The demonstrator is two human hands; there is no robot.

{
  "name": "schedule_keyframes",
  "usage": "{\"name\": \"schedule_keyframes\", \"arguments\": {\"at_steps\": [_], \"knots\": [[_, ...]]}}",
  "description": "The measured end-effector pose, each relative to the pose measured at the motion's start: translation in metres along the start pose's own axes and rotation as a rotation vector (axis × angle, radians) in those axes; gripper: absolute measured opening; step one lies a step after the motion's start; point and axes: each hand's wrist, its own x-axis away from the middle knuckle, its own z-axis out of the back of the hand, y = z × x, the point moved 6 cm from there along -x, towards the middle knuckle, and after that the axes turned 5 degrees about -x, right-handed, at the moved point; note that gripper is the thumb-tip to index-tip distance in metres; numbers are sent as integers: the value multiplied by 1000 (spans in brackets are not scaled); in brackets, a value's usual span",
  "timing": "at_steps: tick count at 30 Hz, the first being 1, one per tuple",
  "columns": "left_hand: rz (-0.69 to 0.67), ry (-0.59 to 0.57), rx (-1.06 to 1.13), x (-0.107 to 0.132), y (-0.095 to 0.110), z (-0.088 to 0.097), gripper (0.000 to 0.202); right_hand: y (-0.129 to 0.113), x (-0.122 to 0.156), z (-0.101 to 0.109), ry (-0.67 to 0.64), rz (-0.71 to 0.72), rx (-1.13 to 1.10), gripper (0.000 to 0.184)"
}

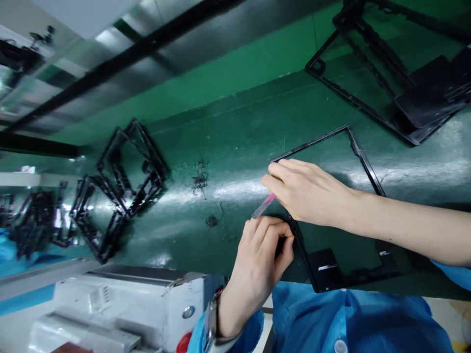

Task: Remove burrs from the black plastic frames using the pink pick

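Observation:
A black plastic frame point(368, 169) lies on the green worktop in front of me, with a broad solid panel at its near end. My right hand point(301, 189) is closed at the frame's left side, its fingers around a slim tool point(264, 206) with a flat grey metal end and a pink part. The tool's other end is hidden under the hand. Below it, my left hand point(263, 247) pinches the left edge of the same frame between thumb and forefinger. The tool's grey end reaches down close to the left knuckles.
Curled black shavings point(199, 180) and a small tangle point(211, 221) lie on the worktop point(239, 132) to the left. Stacked black frames point(128, 166) stand farther left, and more large frames point(390, 83) sit at upper right. A white machine point(147, 304) is below left.

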Motion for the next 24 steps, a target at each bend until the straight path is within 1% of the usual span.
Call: {"name": "schedule_keyframes", "arguments": {"at_steps": [6,9,12,16,18,20,22,24], "knots": [[28,23,41,12,0,2,15,2,1,1,17,0,23,19],[64,81,102,18,1,4,16,3,1,4,33,-24,20,15],[145,154,245,24,3,-1,15,5,1,5,39,-47,23,14],[274,209,443,33,9,-15,14,6,1,4,29,-54,31,13],[337,214,477,37,14,-20,12,6,2,5,30,-47,37,13],[409,215,504,42,17,-21,12,6,2,5,28,-45,37,13],[473,213,509,45,17,-18,13,5,1,5,25,-51,34,14],[498,195,454,46,15,-13,13,5,0,5,18,-52,30,14]]}}
